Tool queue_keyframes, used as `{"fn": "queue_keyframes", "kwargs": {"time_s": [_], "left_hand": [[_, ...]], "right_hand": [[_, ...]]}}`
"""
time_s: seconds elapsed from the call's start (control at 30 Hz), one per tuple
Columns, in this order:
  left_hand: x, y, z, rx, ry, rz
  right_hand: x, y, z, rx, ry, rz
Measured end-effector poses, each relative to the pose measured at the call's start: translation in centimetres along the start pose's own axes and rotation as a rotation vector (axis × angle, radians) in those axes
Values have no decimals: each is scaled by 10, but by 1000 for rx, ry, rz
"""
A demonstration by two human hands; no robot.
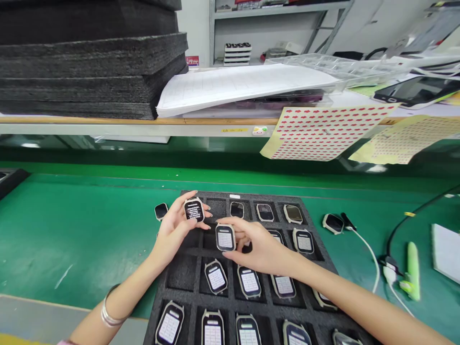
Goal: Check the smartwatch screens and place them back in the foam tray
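My left hand (175, 226) grips a smartwatch without a strap (194, 211), its dark screen lit with lines of white text. Close by on the right, my right hand (257, 242) holds a second strapless smartwatch (225, 237) between thumb and fingers, showing a pale list on its screen. Both are raised over a black foam tray (181, 273) divided into square pockets. Several more watch bodies sit in the pockets, such as a lit one (248, 281) and a dark-screened one (265, 212). My right forearm covers part of the tray.
Left of the tray lies a dark-screened watch (161, 211); to its right is another (333, 224) beside a white cable (373, 258). A green tool-like object (413, 270) lies farther right. Above the bench, a shelf holds stacked black foam (79, 62), papers (244, 86) and hanging sticker sheets (323, 134).
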State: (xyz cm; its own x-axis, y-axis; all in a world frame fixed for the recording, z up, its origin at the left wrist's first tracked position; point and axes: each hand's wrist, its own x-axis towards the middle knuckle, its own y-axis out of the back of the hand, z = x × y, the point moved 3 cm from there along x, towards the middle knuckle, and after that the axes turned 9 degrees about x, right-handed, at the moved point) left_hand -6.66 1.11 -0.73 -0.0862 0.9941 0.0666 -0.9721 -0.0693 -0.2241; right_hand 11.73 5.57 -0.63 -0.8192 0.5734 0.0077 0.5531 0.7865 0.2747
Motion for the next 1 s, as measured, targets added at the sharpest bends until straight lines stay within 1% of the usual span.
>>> {"fn": "queue_keyframes", "kwargs": {"time_s": [0.07,0.1,0.13,0.2,0.3,0.4,0.5,0.57,0.63,0.7,0.8,1.0], "left_hand": [[-2,-1,1,-9,-22,-37],[-2,-2,0,-10,-32,-48],[-3,-2,0,-10,-39,-52],[-4,-3,-2,1,-47,-50],[-4,-3,-4,31,-57,-48],[-3,-3,-5,46,-60,-51],[-2,-4,-4,49,-54,-52],[-2,-5,-4,55,-48,-51],[-1,-6,-4,57,-43,-48],[-1,-6,-4,47,-40,-48],[-2,-6,-6,20,-42,-67],[-4,-6,-9,11,-44,-83]], "right_hand": [[7,-1,-3,-315,98,2],[11,-2,-4,-433,145,0],[15,-3,-4,-516,180,-6],[20,-7,-1,-599,206,-25],[22,-10,1,-651,206,-24],[22,-5,-2,-689,220,10],[24,16,-4,-766,201,110],[28,33,-1,-858,128,171],[30,47,7,-922,38,182],[31,55,17,-930,-19,165],[30,56,29,-897,-51,176],[27,52,39,-807,-145,283]]}}
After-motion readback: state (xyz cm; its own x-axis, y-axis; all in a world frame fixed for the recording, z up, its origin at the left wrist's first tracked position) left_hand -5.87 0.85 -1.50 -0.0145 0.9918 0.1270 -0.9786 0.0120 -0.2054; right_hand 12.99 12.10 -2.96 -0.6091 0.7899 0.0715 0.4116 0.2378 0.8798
